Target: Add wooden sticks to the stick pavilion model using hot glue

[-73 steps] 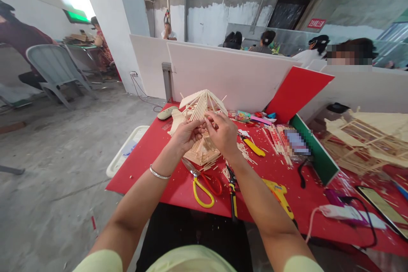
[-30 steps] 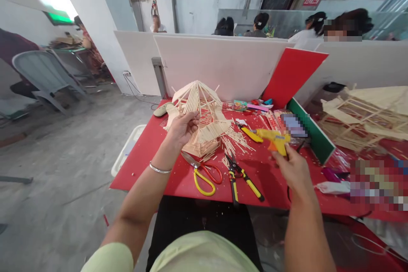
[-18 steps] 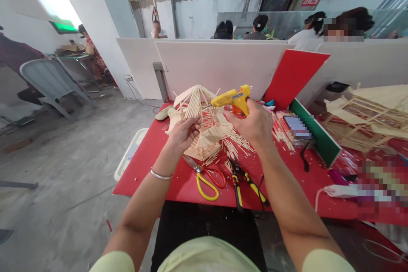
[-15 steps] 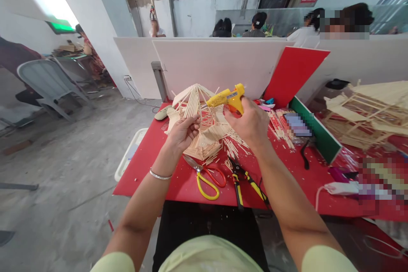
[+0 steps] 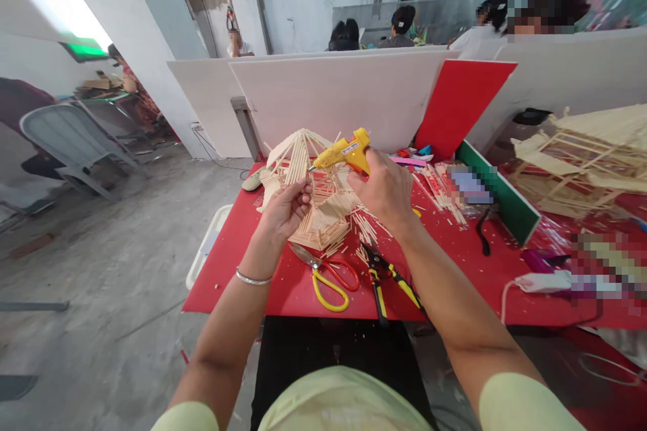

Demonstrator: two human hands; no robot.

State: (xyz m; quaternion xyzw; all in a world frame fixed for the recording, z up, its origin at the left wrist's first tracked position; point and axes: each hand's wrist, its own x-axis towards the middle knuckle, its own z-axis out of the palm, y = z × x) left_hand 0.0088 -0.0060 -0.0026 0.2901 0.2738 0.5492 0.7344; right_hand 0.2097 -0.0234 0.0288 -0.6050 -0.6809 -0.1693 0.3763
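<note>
A model building of thin wooden sticks (image 5: 329, 214), with a peaked stick roof (image 5: 298, 156), stands on the red table. My left hand (image 5: 288, 210), a bracelet on its wrist, is closed in a pinch at the lower end of the roof sticks. It seems to grip a wooden stick there, though the fingers hide most of it. In my right hand (image 5: 385, 190) is a yellow hot glue gun (image 5: 344, 152), its nozzle pointing left at the roof just above my left fingertips. Whether the nozzle touches the sticks I cannot tell.
Scissors (image 5: 331, 281) with red and yellow handles and black-yellow pliers (image 5: 385, 276) lie near the front edge. Loose sticks (image 5: 371, 225) are scattered beside the model. A green board (image 5: 498, 195) and another stick model (image 5: 581, 161) are at right. White panels (image 5: 333, 94) rise behind; people sit beyond.
The glue gun's nozzle has come slightly lower along the roof, closer to my left fingertips. My left hand keeps its pinch at nearly the same spot. The whole view has shifted a little.
</note>
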